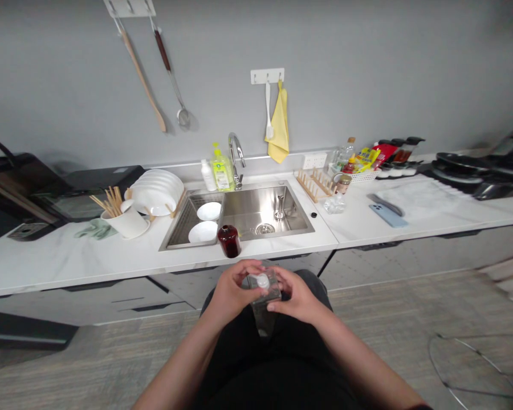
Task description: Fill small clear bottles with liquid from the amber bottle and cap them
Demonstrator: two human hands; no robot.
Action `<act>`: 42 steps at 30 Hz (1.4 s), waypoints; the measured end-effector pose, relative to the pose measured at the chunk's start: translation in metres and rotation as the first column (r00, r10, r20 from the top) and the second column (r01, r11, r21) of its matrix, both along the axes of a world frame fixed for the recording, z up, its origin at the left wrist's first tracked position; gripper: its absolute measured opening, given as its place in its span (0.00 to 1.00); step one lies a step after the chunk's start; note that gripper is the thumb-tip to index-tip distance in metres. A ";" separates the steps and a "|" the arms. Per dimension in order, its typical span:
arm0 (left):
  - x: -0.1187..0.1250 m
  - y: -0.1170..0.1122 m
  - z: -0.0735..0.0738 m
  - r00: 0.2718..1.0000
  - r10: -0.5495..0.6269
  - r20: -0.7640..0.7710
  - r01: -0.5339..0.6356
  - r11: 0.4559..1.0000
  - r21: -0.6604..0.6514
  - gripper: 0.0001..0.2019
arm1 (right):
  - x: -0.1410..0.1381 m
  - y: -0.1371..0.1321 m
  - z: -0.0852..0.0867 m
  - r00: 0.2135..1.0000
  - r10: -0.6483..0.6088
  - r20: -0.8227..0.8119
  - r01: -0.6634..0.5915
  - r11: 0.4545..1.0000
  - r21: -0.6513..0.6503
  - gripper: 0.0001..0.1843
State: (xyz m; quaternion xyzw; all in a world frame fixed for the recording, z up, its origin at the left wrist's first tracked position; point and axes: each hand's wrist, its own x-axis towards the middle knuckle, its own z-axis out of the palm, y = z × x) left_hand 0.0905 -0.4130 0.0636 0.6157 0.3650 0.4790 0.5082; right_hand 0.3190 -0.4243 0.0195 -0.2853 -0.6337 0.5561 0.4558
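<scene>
Black clothing (265, 376) is seen nearest the camera, flanked by the left forearm (183, 353) and right forearm (359, 353). Clear square bottle (265, 319) is held between both hands, in front of the counter (277, 246) edge and above the legs, white cap (263, 279) facing up. Its left side is grasped by the left hand (233, 290), thumb laid close to the cap; thumb contact with the cap can't be confirmed. Its right side is gripped by the right hand (298, 297), fingers curled at the upper corner. Lower part of the bottle is lost against the dark clothing. Dark red bottle (229, 242) is stood at the front rim of the sink (244, 212). Two white bowls (203, 232) are set in the left basin. Green soap bottle (222, 173) is placed behind the sink, beside the faucet (236, 151). White plates (158, 191) are racked to the left, next to a chopstick holder (129, 224). Blue phone (388, 216) is laid flat on the right-hand counter.
</scene>
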 end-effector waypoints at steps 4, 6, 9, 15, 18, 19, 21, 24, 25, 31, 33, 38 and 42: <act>0.007 -0.006 -0.003 0.983 0.146 -0.110 -0.137 0.987 0.082 0.32 | -0.006 -0.002 0.000 0.996 -0.060 0.069 0.056 0.997 0.061 0.46; 0.003 -0.008 -0.002 0.998 0.029 -0.058 -0.023 0.995 0.099 0.41 | -0.005 0.000 0.000 0.996 -0.077 0.037 0.074 0.996 0.055 0.44; -0.004 -0.007 -0.002 0.986 -0.154 0.056 0.149 0.986 0.076 0.42 | -0.002 0.003 0.000 0.998 -0.059 -0.023 0.060 0.998 0.014 0.43; -0.009 -0.006 -0.003 0.994 0.002 -0.109 0.009 0.995 0.100 0.44 | -0.007 0.000 0.004 1.000 0.020 -0.013 -0.020 1.000 0.001 0.43; -0.014 -0.008 0.000 0.982 -0.151 -0.115 0.160 0.984 0.081 0.46 | -0.008 0.000 0.004 1.000 -0.008 -0.012 0.008 1.000 0.022 0.44; -0.016 -0.007 0.000 0.982 -0.171 -0.085 0.177 0.981 0.077 0.43 | -0.007 0.001 0.004 1.000 -0.014 -0.020 0.015 1.000 0.019 0.44; -0.017 -0.005 -0.001 0.992 -0.122 -0.019 0.123 0.989 0.079 0.41 | -0.007 0.003 0.003 0.999 -0.015 -0.031 0.016 1.000 0.008 0.43; -0.014 0.000 -0.002 0.999 -0.034 -0.005 0.035 0.994 0.106 0.45 | -0.009 0.004 0.002 1.000 -0.014 -0.016 0.014 1.000 0.009 0.43; -0.013 0.001 -0.003 0.999 -0.045 -0.015 0.046 0.993 0.110 0.48 | -0.011 0.005 0.002 1.000 -0.019 -0.011 0.020 1.000 0.018 0.44; -0.015 0.003 -0.005 0.988 -0.139 0.063 0.131 0.986 0.105 0.43 | -0.015 0.008 0.000 0.996 -0.082 0.020 0.081 0.996 0.049 0.42; -0.015 0.005 -0.005 0.997 -0.051 0.059 0.046 0.994 0.098 0.43 | -0.015 0.008 -0.002 0.996 -0.085 0.023 0.084 0.995 0.048 0.42; -0.013 0.003 0.000 0.994 -0.110 0.013 0.107 0.986 0.127 0.46 | -0.016 0.008 -0.001 0.996 -0.086 0.026 0.085 0.995 0.057 0.45; -0.014 0.000 0.000 0.992 -0.104 0.066 0.096 0.989 0.108 0.38 | -0.014 0.007 0.003 0.994 -0.099 0.048 0.097 0.994 0.057 0.41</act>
